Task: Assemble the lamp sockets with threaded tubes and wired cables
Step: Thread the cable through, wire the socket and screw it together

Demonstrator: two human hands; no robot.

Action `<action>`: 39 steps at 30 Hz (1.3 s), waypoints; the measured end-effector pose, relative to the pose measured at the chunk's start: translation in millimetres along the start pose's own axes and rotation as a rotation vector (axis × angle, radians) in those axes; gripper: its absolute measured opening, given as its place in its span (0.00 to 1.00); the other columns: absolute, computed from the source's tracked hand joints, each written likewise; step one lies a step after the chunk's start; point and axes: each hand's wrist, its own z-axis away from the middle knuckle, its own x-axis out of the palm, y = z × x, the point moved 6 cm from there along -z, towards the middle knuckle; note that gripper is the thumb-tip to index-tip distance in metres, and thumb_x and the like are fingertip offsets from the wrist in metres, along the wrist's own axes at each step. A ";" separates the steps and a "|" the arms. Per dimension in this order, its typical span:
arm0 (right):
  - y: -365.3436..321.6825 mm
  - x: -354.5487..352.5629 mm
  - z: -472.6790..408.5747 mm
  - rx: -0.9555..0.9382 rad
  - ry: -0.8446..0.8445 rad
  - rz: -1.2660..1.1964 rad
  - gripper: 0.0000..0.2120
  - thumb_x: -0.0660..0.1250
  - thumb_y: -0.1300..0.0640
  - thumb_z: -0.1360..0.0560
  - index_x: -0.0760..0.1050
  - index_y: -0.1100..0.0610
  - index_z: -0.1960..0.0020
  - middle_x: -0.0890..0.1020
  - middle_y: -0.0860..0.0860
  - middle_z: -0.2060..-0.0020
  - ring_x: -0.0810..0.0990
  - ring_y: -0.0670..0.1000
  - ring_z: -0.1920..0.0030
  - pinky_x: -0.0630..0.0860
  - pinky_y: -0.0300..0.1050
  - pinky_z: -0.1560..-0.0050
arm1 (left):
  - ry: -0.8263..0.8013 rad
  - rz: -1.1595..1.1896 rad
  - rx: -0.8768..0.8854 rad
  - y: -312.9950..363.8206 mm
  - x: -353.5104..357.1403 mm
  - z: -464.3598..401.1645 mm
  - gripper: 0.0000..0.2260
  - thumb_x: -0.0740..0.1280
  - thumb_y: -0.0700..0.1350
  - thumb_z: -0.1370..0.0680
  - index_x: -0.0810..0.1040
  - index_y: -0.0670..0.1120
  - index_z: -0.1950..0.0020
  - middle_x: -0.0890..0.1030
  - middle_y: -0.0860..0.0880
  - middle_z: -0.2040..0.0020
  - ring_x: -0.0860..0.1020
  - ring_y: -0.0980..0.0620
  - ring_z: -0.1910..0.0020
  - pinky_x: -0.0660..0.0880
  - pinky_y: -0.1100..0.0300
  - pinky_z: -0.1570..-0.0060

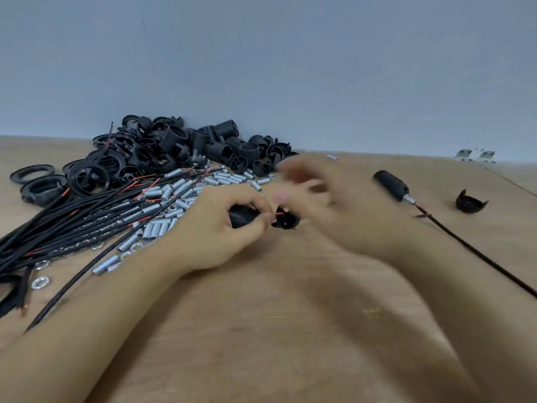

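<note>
Black wired cables fan across the wooden bench at left, beside scattered threaded tubes and a heap of black lamp sockets. At centre, the left hand grips a ribbed socket body; the blurred right hand hovers just beside, its grasp unreadable. An assembled socket lies at right, below a grey wall.

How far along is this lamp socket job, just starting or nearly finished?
Early on, it seems. One socket with tube and cable lies apparently finished on the right of the table. In hand: the left hand grips a ribbed socket with a red wire at its end; the right hand is blurred. Left: a heap of black parts, loose metal tubes and bundled cables.
</note>
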 end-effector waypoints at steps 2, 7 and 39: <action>-6.0 38.7 2.2 -0.097 -0.124 -0.097 0.13 0.65 0.46 0.21 0.76 0.51 0.41 0.81 0.39 0.53 0.78 0.38 0.51 0.73 0.37 0.50 | 0.016 0.055 -0.031 -2.0 -0.3 0.0 0.03 0.69 0.43 0.27 0.82 0.45 0.59 0.80 0.55 0.67 0.76 0.61 0.68 0.71 0.67 0.64; 28.2 45.6 3.3 0.033 -0.109 -0.423 0.18 0.71 0.50 0.25 0.70 0.46 0.37 0.81 0.43 0.47 0.78 0.40 0.43 0.73 0.39 0.38 | 0.074 0.431 -0.291 -14.6 7.9 -0.4 0.06 0.69 0.36 0.22 0.81 0.33 0.56 0.82 0.39 0.64 0.79 0.52 0.68 0.78 0.62 0.66; 15.3 57.3 12.3 -0.049 -0.090 -0.435 0.16 0.69 0.50 0.29 0.70 0.42 0.44 0.80 0.33 0.54 0.75 0.52 0.65 0.78 0.44 0.57 | 0.544 0.308 -0.287 -15.6 -9.9 0.5 0.11 0.57 0.35 0.18 0.76 0.49 0.49 0.76 0.56 0.66 0.72 0.57 0.66 0.70 0.61 0.64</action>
